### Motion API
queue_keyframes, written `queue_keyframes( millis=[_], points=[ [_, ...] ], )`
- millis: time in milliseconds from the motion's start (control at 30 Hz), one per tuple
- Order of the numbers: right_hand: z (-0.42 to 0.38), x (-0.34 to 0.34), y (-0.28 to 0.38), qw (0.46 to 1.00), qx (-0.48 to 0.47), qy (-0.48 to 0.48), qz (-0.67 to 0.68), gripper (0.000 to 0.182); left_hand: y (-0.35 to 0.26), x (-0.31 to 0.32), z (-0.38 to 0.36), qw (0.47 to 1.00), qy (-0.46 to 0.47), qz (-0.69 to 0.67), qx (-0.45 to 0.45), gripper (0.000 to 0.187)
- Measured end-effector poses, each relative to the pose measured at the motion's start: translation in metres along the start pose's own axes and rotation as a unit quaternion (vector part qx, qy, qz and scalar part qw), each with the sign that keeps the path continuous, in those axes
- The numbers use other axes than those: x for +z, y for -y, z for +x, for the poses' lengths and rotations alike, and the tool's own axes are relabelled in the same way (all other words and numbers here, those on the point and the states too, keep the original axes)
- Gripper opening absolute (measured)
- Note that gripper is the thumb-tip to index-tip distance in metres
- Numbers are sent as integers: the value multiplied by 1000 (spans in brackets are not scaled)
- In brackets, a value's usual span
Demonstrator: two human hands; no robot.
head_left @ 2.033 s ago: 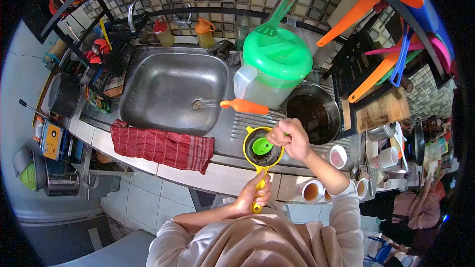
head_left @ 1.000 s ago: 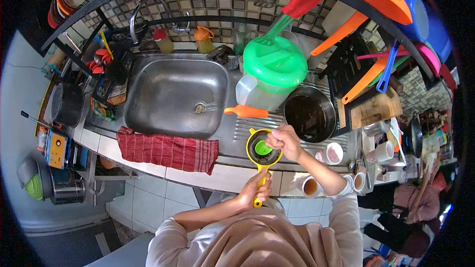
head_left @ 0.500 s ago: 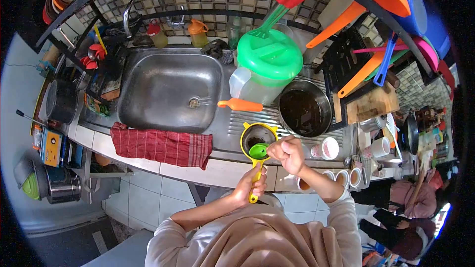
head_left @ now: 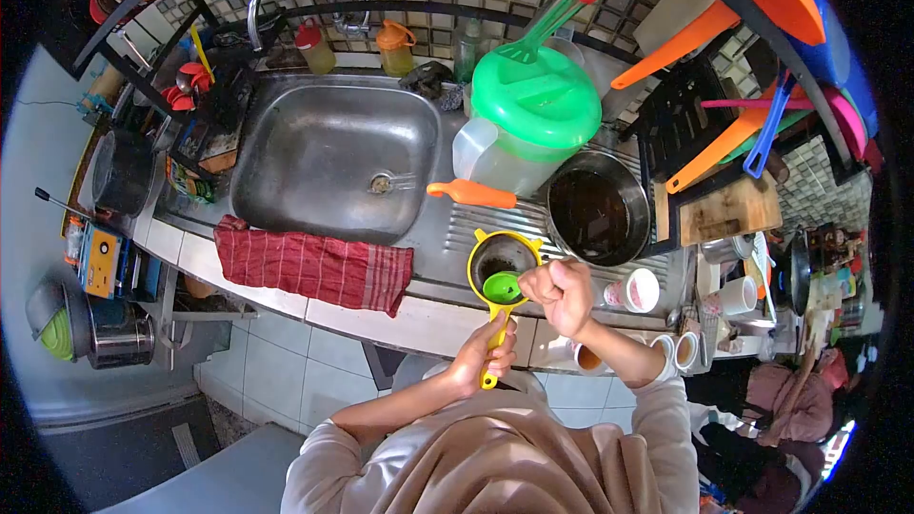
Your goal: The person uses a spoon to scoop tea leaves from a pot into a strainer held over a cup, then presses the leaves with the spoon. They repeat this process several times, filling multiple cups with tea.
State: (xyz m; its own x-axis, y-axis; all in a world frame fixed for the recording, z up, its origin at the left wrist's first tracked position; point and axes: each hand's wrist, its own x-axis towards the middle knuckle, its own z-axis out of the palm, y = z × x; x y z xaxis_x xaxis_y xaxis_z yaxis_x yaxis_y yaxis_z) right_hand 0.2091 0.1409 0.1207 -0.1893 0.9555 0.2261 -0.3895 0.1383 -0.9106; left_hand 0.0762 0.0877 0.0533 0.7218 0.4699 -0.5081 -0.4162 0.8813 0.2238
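Note:
My left hand (head_left: 483, 358) is wrapped round the handle of a yellow strainer (head_left: 473, 269), which is held level at the counter's front edge. Dark residue lies in its mesh. A green spoon (head_left: 501, 287) is pinched in my closed right hand (head_left: 560, 296); its bowl rests over the near part of the strainer. Beyond my right hand stands a metal pot (head_left: 644, 214) with dark liquid in it. A white cup (head_left: 643, 291) with pink markings is close to that hand, and cups of brown liquid (head_left: 588, 357) sit by my right forearm.
A steel sink (head_left: 324, 157) is at the left, with a red checked cloth (head_left: 314, 264) over its front edge. A green-lidded pitcher (head_left: 538, 100) and an orange-handled utensil (head_left: 473, 193) are behind the strainer. Utensils hang from the rack at right. Other people are at the far right.
The view has shifted slightly, so the counter items appear a little to the right. Both hands keep their grips, with the spoon still over the strainer.

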Motion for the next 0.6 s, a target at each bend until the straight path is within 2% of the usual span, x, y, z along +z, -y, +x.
queue_keyframes(
  millis=[100,167,233,300,500,567,600],
  points=[
    [-8,-4,-20,999,-17,-2,-32,46,2,-1,0,1000,-1,-2,5,31],
    [-8,-3,-25,996,-76,-7,-53,46,2,-1,0,1000,-2,-4,6,32],
    [-2,-5,-19,997,-66,-9,-38,46,0,0,-1,1000,1,-4,0,32],
    [1,-3,-8,998,-9,-60,29,45,2,0,0,1000,4,-5,2,32],
    [-8,-2,-21,998,-53,-37,-21,45,3,3,-1,1000,-2,-6,10,31],
    [-7,-5,-29,993,-104,-11,-54,45,3,4,-1,1000,-5,-9,10,31],
    [-5,-7,-26,995,-81,-18,-47,45,3,3,-1,1000,-3,-9,9,31]
  ],
)
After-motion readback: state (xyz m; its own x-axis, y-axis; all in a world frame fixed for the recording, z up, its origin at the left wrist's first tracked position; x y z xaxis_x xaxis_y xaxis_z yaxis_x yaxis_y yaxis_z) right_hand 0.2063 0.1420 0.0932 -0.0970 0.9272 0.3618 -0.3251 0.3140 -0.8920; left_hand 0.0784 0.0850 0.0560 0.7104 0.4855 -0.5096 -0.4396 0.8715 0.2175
